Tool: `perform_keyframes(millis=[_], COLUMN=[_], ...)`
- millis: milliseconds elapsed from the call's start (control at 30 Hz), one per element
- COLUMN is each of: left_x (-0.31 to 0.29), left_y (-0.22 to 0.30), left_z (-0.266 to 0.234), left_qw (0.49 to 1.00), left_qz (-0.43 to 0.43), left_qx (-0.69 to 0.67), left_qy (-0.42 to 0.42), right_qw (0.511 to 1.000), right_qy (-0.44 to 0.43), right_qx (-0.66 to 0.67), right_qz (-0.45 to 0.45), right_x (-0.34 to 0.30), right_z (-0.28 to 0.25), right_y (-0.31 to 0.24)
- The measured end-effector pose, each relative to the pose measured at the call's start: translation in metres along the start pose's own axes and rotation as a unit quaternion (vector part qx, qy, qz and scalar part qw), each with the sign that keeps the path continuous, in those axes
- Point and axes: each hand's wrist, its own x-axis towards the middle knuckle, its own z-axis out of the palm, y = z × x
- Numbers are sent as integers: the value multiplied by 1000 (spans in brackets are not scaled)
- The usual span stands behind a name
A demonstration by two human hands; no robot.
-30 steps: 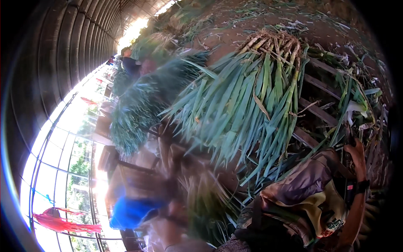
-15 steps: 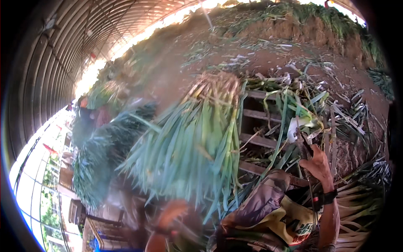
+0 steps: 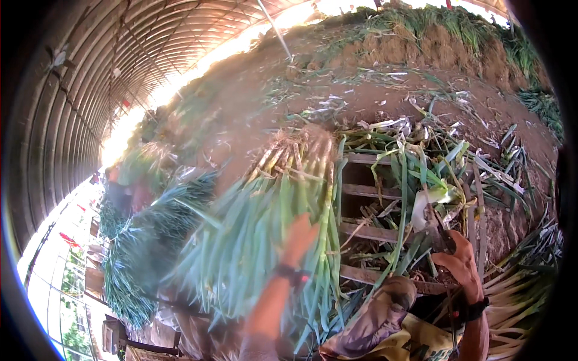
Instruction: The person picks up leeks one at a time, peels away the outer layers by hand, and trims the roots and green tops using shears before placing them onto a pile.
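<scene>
A big heap of green onions (image 3: 259, 240) lies in front of me, roots at the far end and long green leaves toward me. Over its leaves, near the right side, reaches my left hand (image 3: 300, 239), blurred, with a dark band at its wrist. I cannot tell whether its fingers grip any stalk. My right hand (image 3: 462, 259) is curled around a dark, slim tool (image 3: 442, 237), its kind unclear. Just beyond that hand, a pale white stalk (image 3: 420, 210) with green leaves rests among trimmings.
A slatted wooden frame (image 3: 370, 231) holds leaf scraps right of the heap. More green onions (image 3: 518, 301) lie at the lower right. Another leafy pile (image 3: 144, 240) stands left, beside a blurred person. Bare soil (image 3: 361, 99) strewn with trimmings stretches beyond, under an arched roof (image 3: 78, 78).
My left hand has come up from the lower edge and forward onto the onion leaves. The right hand has shifted slightly lower in view and still holds the dark tool.
</scene>
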Motion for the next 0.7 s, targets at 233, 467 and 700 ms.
perform_keyframes(millis=[233, 467, 700], left_x=[89, 138, 127], left_y=[-8, -62, -52], left_z=[35, 55, 19], left_qw=[979, 956, 992], left_qz=[-85, -185, -126], left_qx=[183, 228, 9], left_qy=[5, 26, 31], right_qw=[996, 978, 982], right_qy=[-24, -36, -30], right_qx=[36, 176, 149], right_qz=[84, 105, 116], right_x=[16, 24, 26], right_z=[1, 14, 13], right_y=[-10, -17, -2])
